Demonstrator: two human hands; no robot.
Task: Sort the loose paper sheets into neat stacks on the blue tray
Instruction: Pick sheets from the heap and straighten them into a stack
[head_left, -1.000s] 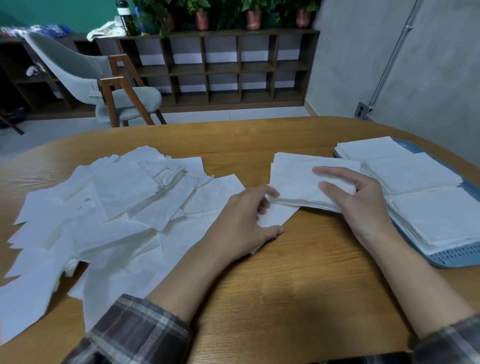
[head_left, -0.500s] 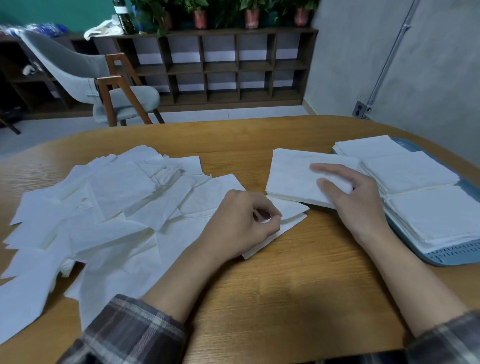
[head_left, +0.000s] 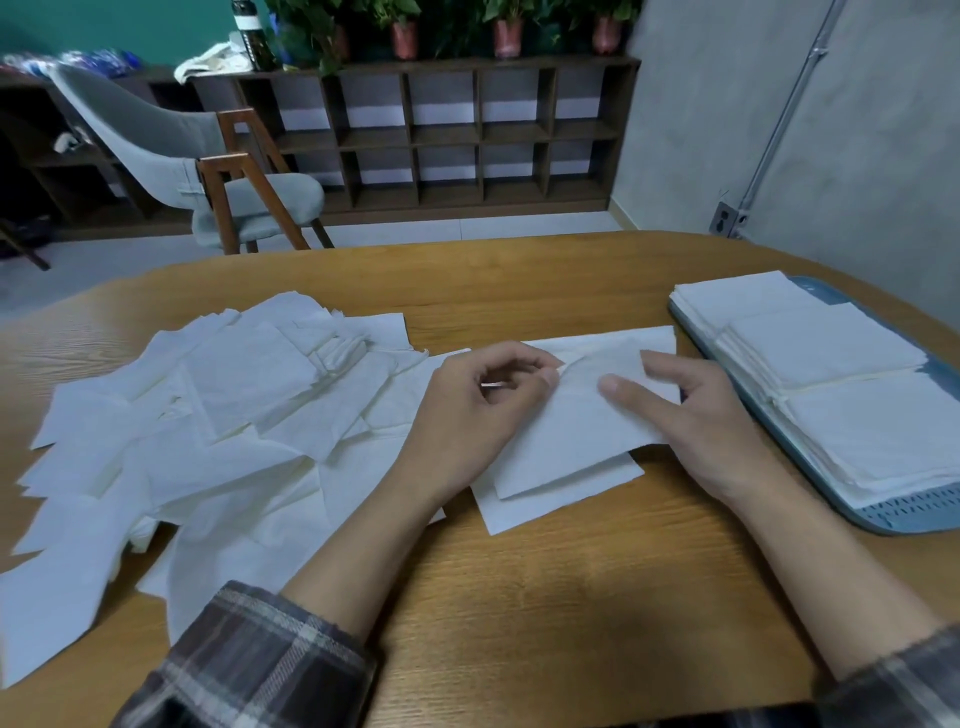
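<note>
- Wood-grain table under both forearms.
- Pinching the upper edge of the top sheet between thumb and curled fingertips of the left hand.
- Pressing the same sheet down with the right hand, fingers straight and spread, just right of the pinch.
- Left of the pinch: loose sheets in a jumbled heap.
- Right of the pressing hand, apart from it: blue tray bearing neat stacks.

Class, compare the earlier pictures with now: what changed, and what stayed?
The left hand pinched a sheet from the edge of the loose pile and drew it rightward; the right hand now rests on it. That pile and the stacks on the blue tray stayed put.
</note>
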